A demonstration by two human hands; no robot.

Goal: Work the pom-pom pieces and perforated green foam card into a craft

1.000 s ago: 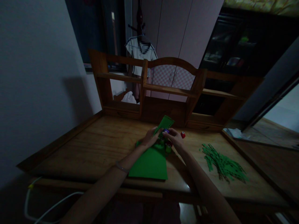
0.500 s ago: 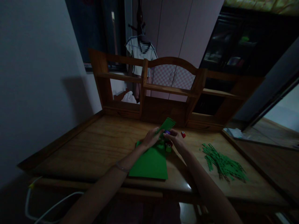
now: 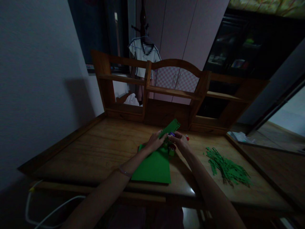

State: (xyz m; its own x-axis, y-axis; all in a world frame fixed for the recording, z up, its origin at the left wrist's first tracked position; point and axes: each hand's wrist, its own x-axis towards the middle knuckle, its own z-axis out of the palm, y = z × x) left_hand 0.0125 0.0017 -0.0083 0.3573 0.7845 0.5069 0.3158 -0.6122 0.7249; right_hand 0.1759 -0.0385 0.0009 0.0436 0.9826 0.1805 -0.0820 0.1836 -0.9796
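Observation:
My left hand [image 3: 154, 142] pinches a green paper strip [image 3: 171, 127] with punched holes along its edge, lifted off the desk and slanting up to the right. My right hand [image 3: 180, 140] is closed on a small purple punch [image 3: 172, 134] at the strip's lower end. Under both hands lies a flat green paper sheet [image 3: 153, 167]. A small green punch [image 3: 171, 150] stands on the sheet's right edge below my right hand. A small red punch [image 3: 187, 137] sits just right of my right hand.
A heap of cut green strips [image 3: 226, 167] lies on the wooden desk [image 3: 95, 149] at the right. A wooden shelf unit [image 3: 166, 92] stands along the desk's back. A white cable [image 3: 47, 206] hangs below the front left edge. Papers [image 3: 238, 136] lie at the far right.
The strip has slid a little up and to the right between my hands. My right hand has crept slightly towards the red punch. Everything else is as it was.

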